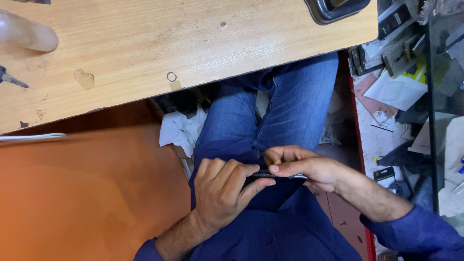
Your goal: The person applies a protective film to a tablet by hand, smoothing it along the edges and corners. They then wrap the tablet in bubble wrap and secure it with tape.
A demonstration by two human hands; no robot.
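Both hands close on one thin dark flat device (278,175) above the lap: left hand (223,191) pinching its left end, right hand (309,169) gripping its right; one small metal ring (171,76) lies near the wooden tabletop (145,43)'s near edge.

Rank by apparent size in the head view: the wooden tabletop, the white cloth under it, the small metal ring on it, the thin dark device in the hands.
1. Wooden tabletop
2. White cloth
3. Thin dark device, mostly hidden by both hands, so unsure
4. Small metal ring
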